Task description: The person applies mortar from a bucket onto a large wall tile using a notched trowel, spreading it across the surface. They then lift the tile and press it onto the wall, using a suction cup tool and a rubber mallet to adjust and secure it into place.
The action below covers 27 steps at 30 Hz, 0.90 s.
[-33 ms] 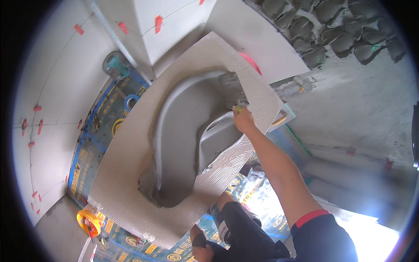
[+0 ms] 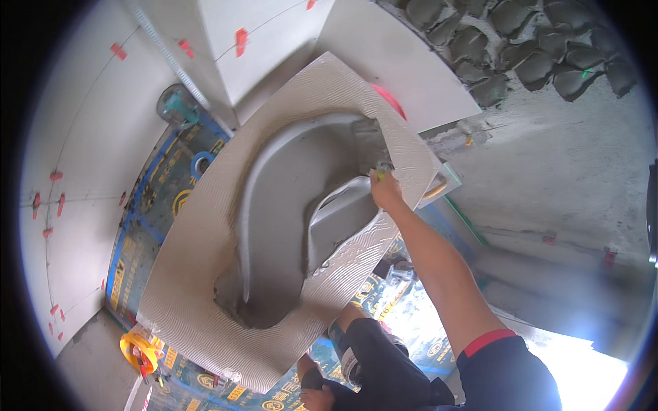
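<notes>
A large pale tile [image 2: 185,274] lies back side up, combed with fine ridges. A thick curved bed of wet grey mortar [image 2: 277,205] covers its middle, with a raised curl along the near right side. At the mortar's far right end, my right hand [image 2: 386,190] is closed round the yellow-green handle of a trowel [image 2: 381,168]. Its blade is down in the mortar and hard to tell from it. Close to my knee at the lower edge is my left hand [image 2: 317,398], with no tool visible in it; its fingers seem loosely laid out and are partly cut off.
Patterned floor sheeting [image 2: 205,359] lies under the tile. A teal suction cup [image 2: 179,107], a blue tape roll [image 2: 202,164] and a yellow tape roll [image 2: 137,351] lie to the left. Walls carry white tiles [image 2: 82,130] with red clips. Mortar dabs [image 2: 534,65] cover the wall at upper right.
My right hand has shifted slightly right and nearer with the trowel. The view has moved a little; my left hand stays by the knee.
</notes>
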Motion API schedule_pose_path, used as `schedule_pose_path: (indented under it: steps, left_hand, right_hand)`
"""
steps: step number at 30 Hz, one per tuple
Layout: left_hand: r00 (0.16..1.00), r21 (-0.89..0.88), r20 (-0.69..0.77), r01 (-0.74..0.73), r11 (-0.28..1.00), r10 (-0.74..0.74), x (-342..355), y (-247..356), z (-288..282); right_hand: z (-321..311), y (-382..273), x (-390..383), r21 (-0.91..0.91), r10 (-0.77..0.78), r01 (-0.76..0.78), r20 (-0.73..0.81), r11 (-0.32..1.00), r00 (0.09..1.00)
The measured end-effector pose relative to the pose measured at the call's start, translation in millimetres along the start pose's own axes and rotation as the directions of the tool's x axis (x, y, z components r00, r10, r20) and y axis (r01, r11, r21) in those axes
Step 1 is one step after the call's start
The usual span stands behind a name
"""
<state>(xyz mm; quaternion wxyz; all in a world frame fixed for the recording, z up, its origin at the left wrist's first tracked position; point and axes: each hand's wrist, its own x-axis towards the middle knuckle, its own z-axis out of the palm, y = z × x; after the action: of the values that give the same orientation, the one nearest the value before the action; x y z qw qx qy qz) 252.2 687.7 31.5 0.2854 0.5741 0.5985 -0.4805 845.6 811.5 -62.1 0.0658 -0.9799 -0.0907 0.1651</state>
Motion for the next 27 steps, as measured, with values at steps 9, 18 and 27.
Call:
schedule_pose_path:
  steps: [9, 18, 27]
  left_hand:
    - [0.993, -0.001, -0.111, -0.029, 1.000, 0.029, 0.6, 4.1, -1.9]
    - [0.999, -0.047, -0.037, 0.027, 0.999, -0.029, -0.6, -8.3, 2.5]
    - [0.992, -0.222, -0.127, -0.049, 0.974, 0.021, -4.2, -36.0, 10.5]
  right_hand:
    - [-12.2, 79.8, -55.3, 0.625, 0.160, -0.568, 0.586, 0.536, 0.795]
    - [74.0, -34.9, -146.3, 0.576, -0.234, -0.298, 0.672, 0.761, 0.702]
    - [117.8, -102.5, -328.8, 0.396, -0.377, 0.015, 0.860, 0.918, 0.344]
